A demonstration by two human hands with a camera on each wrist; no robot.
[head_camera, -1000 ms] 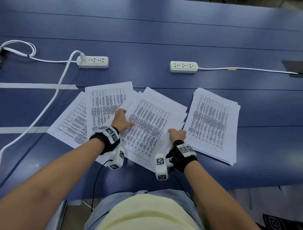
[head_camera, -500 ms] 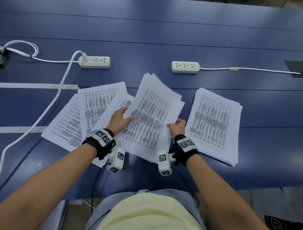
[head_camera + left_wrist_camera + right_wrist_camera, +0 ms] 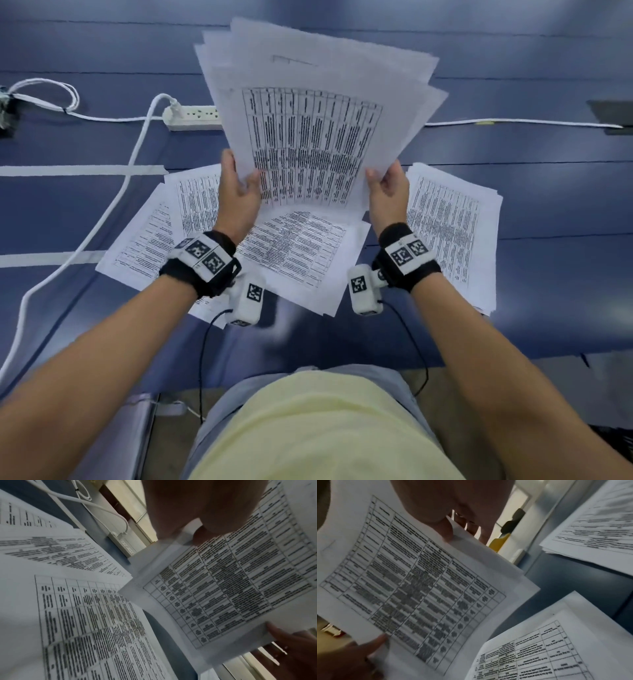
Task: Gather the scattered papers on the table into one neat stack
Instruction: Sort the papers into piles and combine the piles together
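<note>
I hold a fanned bundle of printed sheets up off the blue table, tilted toward me. My left hand grips its lower left edge, thumb on the front of the bundle. My right hand grips the lower right edge of the same bundle. Several sheets lie flat below: an overlapping spread at the left, one sheet in the middle, and a loose pile at the right.
A white power strip with a thick white cable lies at the back left. Another thin cable runs along the back right. White tape strips cross the table at the left. The table's near edge is just before my lap.
Both hands have lifted the middle bundle off the table and raised it upright toward the camera. A further sheet that lay under it now shows flat on the table.
</note>
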